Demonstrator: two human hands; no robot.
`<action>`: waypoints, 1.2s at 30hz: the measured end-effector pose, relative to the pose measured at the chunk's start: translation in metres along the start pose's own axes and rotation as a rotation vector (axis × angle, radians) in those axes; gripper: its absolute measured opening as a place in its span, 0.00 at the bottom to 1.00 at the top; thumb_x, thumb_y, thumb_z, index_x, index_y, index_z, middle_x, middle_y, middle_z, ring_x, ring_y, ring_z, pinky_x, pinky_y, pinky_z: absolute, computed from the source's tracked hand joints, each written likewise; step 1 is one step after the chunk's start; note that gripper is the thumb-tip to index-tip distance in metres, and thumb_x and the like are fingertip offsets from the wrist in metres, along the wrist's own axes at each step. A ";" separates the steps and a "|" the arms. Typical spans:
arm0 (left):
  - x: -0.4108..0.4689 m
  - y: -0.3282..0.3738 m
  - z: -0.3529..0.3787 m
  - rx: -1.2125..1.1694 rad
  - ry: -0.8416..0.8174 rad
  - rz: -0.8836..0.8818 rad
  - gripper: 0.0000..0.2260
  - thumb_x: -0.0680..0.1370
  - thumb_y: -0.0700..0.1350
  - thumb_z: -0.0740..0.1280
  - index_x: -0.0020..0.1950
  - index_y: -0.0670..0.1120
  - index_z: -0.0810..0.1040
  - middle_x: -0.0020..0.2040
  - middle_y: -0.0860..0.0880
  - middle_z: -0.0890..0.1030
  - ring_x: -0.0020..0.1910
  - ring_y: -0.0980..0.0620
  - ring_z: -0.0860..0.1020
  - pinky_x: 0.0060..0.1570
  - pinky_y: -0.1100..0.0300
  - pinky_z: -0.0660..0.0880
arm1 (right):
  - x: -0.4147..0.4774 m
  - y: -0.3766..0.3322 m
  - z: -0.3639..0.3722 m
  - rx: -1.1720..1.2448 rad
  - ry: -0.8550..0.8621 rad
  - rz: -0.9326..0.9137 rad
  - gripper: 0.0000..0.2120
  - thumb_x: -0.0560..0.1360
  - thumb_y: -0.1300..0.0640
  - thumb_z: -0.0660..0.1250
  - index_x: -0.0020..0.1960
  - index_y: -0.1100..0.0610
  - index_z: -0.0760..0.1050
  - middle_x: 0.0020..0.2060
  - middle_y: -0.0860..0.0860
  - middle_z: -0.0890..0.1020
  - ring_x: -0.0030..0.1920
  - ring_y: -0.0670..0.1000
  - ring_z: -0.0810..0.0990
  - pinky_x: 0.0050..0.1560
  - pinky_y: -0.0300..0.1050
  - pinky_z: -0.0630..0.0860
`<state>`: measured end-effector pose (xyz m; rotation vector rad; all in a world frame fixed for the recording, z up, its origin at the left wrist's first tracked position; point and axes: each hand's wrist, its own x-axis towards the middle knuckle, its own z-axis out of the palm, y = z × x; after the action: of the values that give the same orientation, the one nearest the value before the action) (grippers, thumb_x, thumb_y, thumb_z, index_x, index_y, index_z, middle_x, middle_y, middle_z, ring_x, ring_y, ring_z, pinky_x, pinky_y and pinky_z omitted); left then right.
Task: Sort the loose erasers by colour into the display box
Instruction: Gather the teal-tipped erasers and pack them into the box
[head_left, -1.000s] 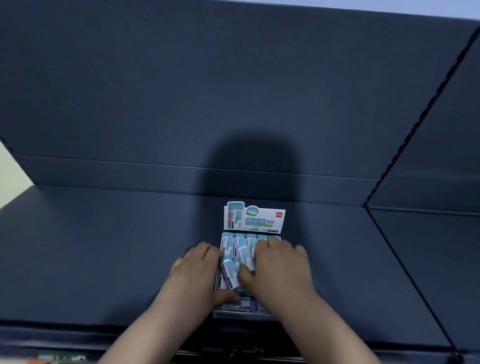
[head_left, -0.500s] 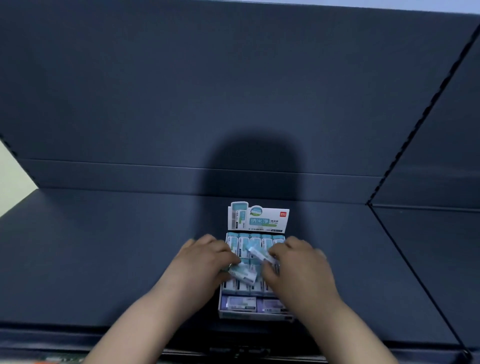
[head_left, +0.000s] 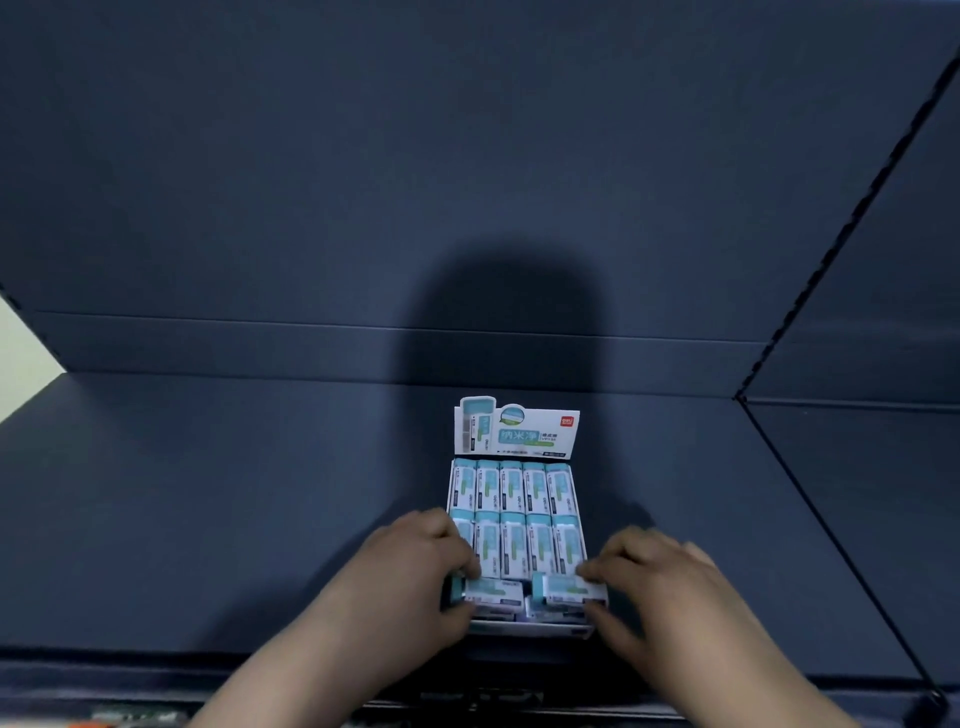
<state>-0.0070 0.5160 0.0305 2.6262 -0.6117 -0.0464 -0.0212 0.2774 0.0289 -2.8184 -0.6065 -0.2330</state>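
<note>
The box sits on the dark table, near its front edge, between the two hands. Its upright card at the back carries teal artwork, the large characters 纳米净 on a teal panel and a small red logo in the top right corner; the finer print is too blurred to read.

Below the card, two rows of five teal-and-white erasers lie lengthwise, packed side by side. Dark lettering runs along each wrapper but cannot be made out.

At the front of the box two more teal-and-white erasers lie crosswise, end to end. The left hand pinches the left eraser between curled fingers and thumb. The right hand grips the right eraser the same way at its outer end. Purplish wrappers show just under these two, against the box's front wall.
</note>
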 end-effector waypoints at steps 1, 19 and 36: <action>0.000 -0.001 0.001 -0.006 -0.004 -0.011 0.12 0.73 0.51 0.66 0.57 0.56 0.78 0.53 0.60 0.72 0.55 0.61 0.71 0.58 0.65 0.68 | 0.001 -0.001 -0.001 -0.015 -0.010 -0.005 0.15 0.55 0.49 0.78 0.40 0.45 0.80 0.35 0.40 0.76 0.34 0.44 0.77 0.33 0.37 0.69; -0.005 -0.007 -0.001 -0.092 -0.054 -0.133 0.07 0.73 0.49 0.70 0.42 0.58 0.72 0.45 0.59 0.71 0.45 0.62 0.72 0.46 0.73 0.67 | 0.009 0.001 0.012 0.189 -0.087 0.095 0.12 0.60 0.49 0.76 0.43 0.44 0.79 0.38 0.37 0.76 0.41 0.42 0.77 0.42 0.38 0.71; -0.010 -0.014 0.030 -0.229 -0.033 -0.190 0.37 0.73 0.56 0.68 0.73 0.67 0.46 0.65 0.63 0.71 0.61 0.63 0.70 0.60 0.66 0.68 | 0.009 0.019 0.035 0.394 -0.252 0.158 0.35 0.67 0.44 0.71 0.67 0.31 0.57 0.62 0.39 0.72 0.63 0.40 0.69 0.62 0.33 0.65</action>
<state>-0.0138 0.5193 -0.0030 2.4558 -0.3437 -0.2059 -0.0017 0.2739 -0.0064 -2.5078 -0.4199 0.2490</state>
